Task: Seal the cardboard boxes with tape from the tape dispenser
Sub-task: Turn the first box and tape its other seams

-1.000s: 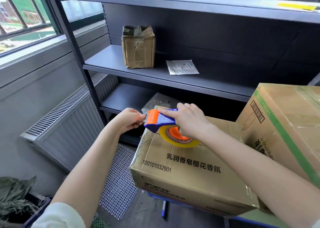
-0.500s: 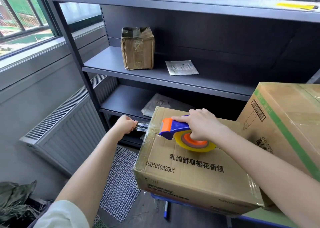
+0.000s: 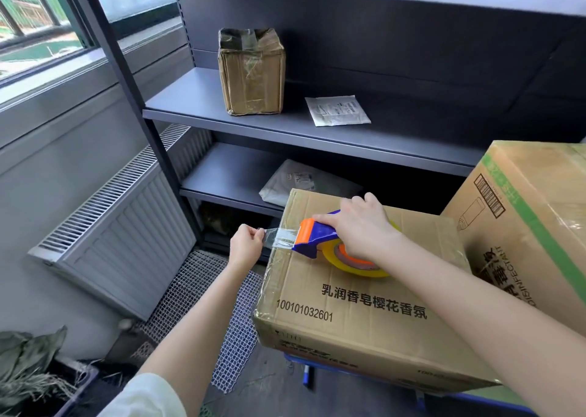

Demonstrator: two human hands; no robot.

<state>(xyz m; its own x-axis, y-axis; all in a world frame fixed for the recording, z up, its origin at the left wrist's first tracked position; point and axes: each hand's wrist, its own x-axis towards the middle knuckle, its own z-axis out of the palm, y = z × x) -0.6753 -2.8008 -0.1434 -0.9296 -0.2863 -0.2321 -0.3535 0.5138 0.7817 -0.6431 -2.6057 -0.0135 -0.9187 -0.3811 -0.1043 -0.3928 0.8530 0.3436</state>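
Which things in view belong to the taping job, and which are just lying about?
In the job: tape dispenser in right hand; tape strip pinched by left hand; printed cardboard box beneath the dispenser; green-striped box beside it.
Lying about: small taped box and white packet on the shelf; grey bag on the lower shelf; mesh mat.

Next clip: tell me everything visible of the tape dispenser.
The tape dispenser is blue plastic with an orange front piece, carrying a yellowish tape roll on an orange core. It rests on the cardboard box near its left edge. The right hand grips it from above; the left hand pinches the clear tape strip drawn from it.
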